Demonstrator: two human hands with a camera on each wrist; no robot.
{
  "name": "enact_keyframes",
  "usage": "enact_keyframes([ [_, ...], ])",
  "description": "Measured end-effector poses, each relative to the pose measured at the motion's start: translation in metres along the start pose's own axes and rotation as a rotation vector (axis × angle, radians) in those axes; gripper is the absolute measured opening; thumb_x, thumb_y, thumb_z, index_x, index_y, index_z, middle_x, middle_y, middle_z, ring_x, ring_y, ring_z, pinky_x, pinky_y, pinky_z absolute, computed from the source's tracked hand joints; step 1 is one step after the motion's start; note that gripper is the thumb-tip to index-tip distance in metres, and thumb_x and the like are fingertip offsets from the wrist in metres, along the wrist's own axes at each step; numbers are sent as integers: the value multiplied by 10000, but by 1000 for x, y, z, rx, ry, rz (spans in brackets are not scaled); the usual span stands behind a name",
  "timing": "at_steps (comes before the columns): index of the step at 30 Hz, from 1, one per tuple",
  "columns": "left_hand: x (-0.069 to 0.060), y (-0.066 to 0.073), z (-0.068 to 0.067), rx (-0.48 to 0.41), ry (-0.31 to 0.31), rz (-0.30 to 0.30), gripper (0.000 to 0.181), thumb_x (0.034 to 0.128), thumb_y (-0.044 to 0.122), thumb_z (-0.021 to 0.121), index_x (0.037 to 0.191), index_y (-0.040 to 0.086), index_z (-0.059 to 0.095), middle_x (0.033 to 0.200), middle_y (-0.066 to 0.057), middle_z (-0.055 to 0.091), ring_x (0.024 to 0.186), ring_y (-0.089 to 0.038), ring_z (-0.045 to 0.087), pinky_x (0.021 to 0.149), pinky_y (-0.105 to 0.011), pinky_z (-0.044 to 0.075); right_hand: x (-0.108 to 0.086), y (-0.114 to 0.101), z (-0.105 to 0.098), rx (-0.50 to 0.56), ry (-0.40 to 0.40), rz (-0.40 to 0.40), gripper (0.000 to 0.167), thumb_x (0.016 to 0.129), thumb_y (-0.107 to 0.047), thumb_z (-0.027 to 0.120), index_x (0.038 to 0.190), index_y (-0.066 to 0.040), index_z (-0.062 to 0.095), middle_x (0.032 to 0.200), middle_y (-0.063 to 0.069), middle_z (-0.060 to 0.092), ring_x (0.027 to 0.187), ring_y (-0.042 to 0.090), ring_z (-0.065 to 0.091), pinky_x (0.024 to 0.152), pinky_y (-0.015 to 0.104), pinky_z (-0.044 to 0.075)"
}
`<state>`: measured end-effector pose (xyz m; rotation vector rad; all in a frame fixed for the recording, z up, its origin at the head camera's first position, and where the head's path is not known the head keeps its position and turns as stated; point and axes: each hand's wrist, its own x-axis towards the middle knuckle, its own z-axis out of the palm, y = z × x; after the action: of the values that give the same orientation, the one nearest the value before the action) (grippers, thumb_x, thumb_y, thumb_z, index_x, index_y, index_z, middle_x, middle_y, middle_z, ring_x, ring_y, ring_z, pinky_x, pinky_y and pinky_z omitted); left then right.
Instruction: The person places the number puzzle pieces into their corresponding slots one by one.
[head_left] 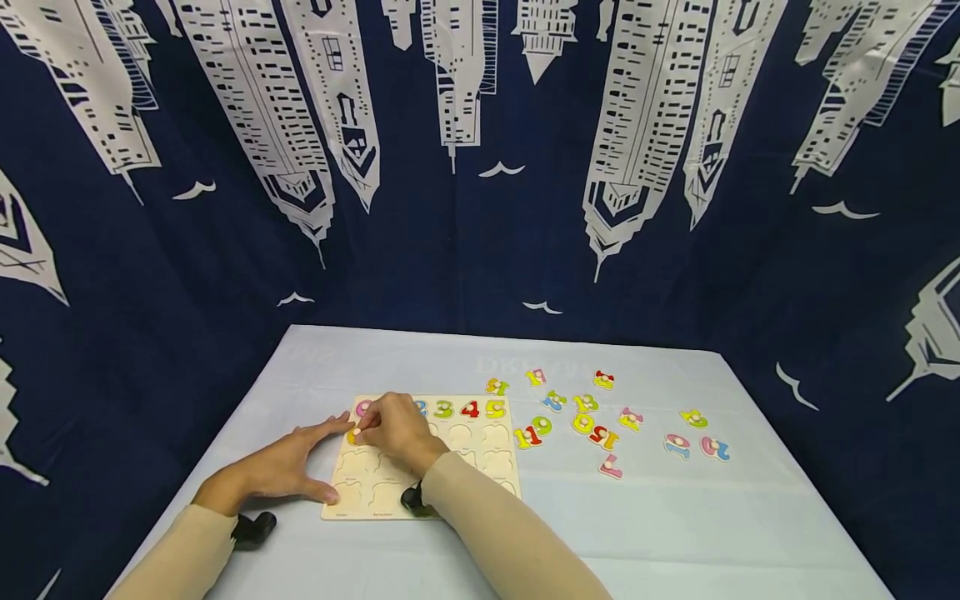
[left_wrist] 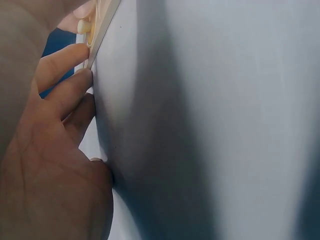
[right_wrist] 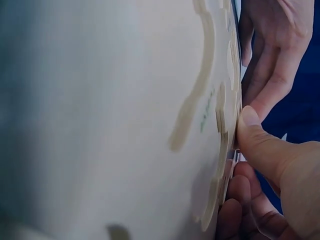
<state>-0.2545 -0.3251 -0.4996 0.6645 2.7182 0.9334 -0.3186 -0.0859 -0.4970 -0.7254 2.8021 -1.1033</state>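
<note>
A wooden number board (head_left: 345, 512) lies on the table, with coloured numbers in its top row. My right hand (head_left: 397, 429) reaches over its upper left, fingers curled and thumb at a yellow-orange piece (head_left: 352, 437). That piece's knob (left_wrist: 84, 26) shows beside fingertips in the left wrist view. In the right wrist view my right thumb (right_wrist: 265, 150) bends towards the board's surface (right_wrist: 150, 65). My left hand (head_left: 277, 471) is spread along the left edge, thumb near the lower corner, fingers (left_wrist: 70, 90) touching the board's side. The number one's place is hidden.
Loose number pieces lie right of the board, among them a pink seven (head_left: 611, 467), a red-and-yellow fifteen (head_left: 603, 437) and a pink-and-blue twenty (head_left: 715, 448). The white table (head_left: 675, 533) meets a dark blue patterned cloth (head_left: 457, 275) at the back.
</note>
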Motion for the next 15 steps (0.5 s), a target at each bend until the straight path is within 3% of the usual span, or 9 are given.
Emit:
enact_keyframes([
  [9,3,1,0,-26,-8,-12,1150,786,427,1087,1736,120,516,1863,-331,361,1723,-647,322,1344,-939,118,-1,4,-2,-14,-11,-23,171,941,-249,1010,1091,-220,934,847,-91,759,760,4,563,690,178,475],
  [15,2,2,0,-43,-2,-9,1148,781,428,1086,1741,151,521,1859,-341,361,1714,-663,327,1335,-949,109,-1,4,-1,-5,-9,-57,56,975,-208,978,968,-207,923,843,-106,832,772,-25,591,718,175,494],
])
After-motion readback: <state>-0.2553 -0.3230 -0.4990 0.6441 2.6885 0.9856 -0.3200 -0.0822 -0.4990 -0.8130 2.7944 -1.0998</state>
